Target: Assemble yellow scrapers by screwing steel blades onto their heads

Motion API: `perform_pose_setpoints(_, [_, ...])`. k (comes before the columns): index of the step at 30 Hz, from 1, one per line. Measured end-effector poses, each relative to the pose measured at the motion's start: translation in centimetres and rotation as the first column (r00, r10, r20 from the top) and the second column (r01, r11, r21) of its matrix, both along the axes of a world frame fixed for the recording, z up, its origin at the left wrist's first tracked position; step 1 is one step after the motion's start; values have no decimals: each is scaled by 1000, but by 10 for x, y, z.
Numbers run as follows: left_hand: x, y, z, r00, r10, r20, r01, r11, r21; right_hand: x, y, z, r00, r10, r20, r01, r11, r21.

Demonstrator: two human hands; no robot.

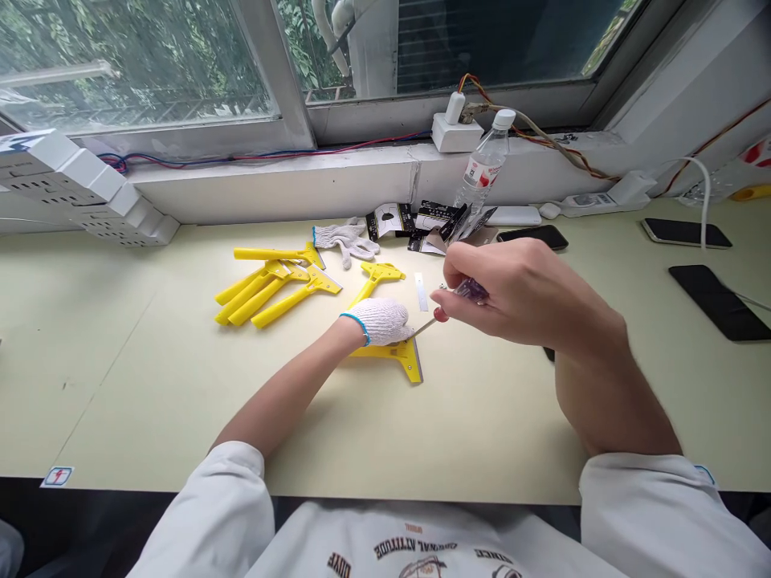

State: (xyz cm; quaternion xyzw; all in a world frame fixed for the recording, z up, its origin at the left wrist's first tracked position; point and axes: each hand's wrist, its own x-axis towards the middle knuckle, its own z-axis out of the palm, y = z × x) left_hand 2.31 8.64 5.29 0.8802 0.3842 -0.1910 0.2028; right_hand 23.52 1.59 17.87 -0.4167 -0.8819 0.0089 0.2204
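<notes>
Far left, a pile of yellow scrapers lies loose with a spare glove beyond it; a careless sweep could scatter them. Centre, the gloved left hand presses closed on the yellow scraper flat on the table. Just right, the bare right hand pinches a small screwdriver, tip at the scraper's head. The tip could slip off and jab the glove. A loose blade lies just beyond, close to bare fingers, a cut risk. The water bottle far behind could tip.
</notes>
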Motion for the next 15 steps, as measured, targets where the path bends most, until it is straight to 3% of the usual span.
perform_pose_setpoints(3, [0,0,2,999,-11,-34,11,1000,-12,8,2,8,966,239,-96,-248,965,-90])
perform_pose_setpoints(6, [0,0,1,1000,-4,-31,4,1000,-10,15,5,13,920,340,-197,-363,927,-98])
perform_pose_setpoints(15, [-1,2,-4,1000,13,-23,-13,1000,5,23,15,10,929,265,-258,-285,958,-42])
